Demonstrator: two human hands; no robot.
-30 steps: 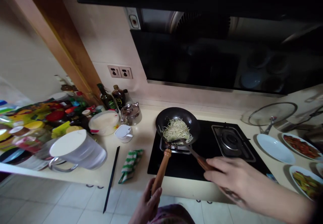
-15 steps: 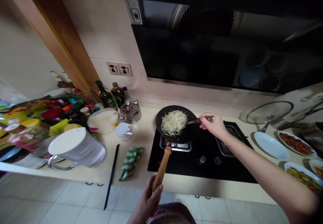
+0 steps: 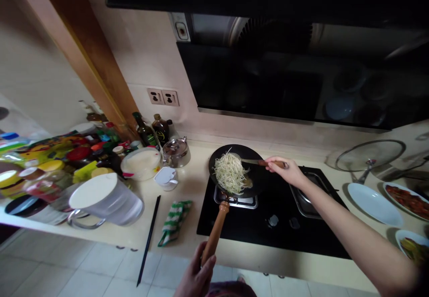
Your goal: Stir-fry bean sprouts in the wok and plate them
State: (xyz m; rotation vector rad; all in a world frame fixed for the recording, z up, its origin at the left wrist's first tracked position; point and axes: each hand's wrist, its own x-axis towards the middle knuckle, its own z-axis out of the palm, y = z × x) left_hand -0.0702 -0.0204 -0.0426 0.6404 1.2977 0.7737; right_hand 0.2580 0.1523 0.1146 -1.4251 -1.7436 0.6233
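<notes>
A dark frying pan (image 3: 259,181) sits over the left burner with a heap of pale bean sprouts (image 3: 229,172) in it. My left hand (image 3: 197,272) is wrapped round the pan's long wooden handle (image 3: 216,232), which points toward me. In my right hand (image 3: 284,170) is the wooden grip of a spatula (image 3: 253,161). Its metal end reaches in over the far side of the pan, at the back of the sprouts. Some brownish liquid or glaze shows on the pan floor to the right of the heap.
Left of the black gas hob (image 3: 241,223) lie a green-and-white cloth (image 3: 175,223) and black chopsticks (image 3: 149,239) jutting over the counter edge. A water pitcher (image 3: 107,198), jars and bottles crowd the left. At right are a white plate (image 3: 373,203), filled dishes and a glass lid (image 3: 370,155).
The spatula has moved from the right edge of the sprouts to their far side. The heap has loosened and spread toward me. My left hand keeps its hold; the view has shifted slightly.
</notes>
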